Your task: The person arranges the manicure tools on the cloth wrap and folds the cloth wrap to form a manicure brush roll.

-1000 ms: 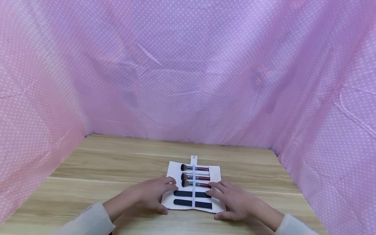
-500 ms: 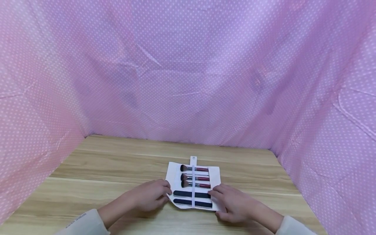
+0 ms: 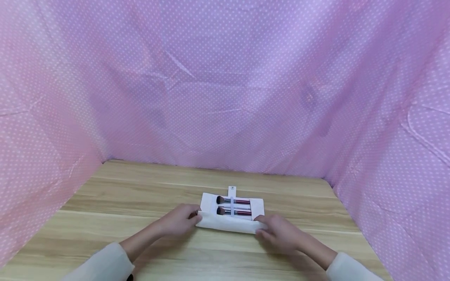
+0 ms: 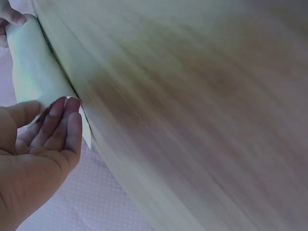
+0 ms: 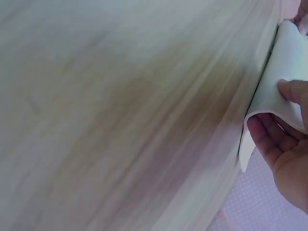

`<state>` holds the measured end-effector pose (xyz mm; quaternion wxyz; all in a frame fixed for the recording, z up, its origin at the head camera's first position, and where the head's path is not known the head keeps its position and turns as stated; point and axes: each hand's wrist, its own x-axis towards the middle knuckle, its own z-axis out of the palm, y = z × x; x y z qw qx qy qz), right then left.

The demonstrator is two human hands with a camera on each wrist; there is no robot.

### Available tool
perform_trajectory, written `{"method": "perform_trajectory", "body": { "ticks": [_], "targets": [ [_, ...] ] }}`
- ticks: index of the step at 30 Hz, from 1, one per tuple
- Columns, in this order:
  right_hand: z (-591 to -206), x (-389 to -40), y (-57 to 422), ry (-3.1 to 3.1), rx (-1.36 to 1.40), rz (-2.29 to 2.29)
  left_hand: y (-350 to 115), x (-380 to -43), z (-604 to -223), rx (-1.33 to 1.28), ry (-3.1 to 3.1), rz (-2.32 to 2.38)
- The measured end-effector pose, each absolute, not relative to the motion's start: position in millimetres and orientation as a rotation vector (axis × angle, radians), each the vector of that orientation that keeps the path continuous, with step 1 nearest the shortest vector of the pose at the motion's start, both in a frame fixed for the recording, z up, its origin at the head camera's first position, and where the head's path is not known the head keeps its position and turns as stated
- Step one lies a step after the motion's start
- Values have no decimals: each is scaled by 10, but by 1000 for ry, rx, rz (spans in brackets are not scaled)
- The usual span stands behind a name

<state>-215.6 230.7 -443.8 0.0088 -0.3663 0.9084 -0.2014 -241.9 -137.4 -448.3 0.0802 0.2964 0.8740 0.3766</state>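
Observation:
A white makeup brush roll (image 3: 258, 207) lies on the table with its front part folded over toward the far side. Two makeup brushes with dark bristles and red handles, a far brush (image 3: 242, 201) and a nearer brush (image 3: 242, 213), sit under a pale elastic band (image 3: 232, 207); a thin stick lies between them. My left hand (image 3: 179, 221) grips the left end of the fold. At the right end my right hand (image 3: 279, 232) pinches it, its thumb (image 5: 291, 89) on the outer face and the other fingers (image 5: 269, 134) inside the curl. The folded part hides the roll's nearer contents.
A strap with a snap button (image 3: 232, 190) points away from the roll's far edge. The wood-grain table (image 3: 147, 195) is enclosed at the back and both sides by pink polka-dot cloth (image 3: 218, 97).
Both hands have lifted the roll's near edge and folded it away from the person. The two black flat strips and the nearest brush are now covered.

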Motion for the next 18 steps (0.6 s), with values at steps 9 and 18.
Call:
{"method": "perform_trajectory", "body": {
  "ticks": [9, 18],
  "targets": [
    [-4484, -2362, 2262, 2831, -754, -1019, -1273, -2543, -4562, 687, 2655, 1271],
    [-4415, -2429, 2195, 2914, -499, -930, -1164, -2622, -4507, 489, 2668, 1263]
  ]
}}
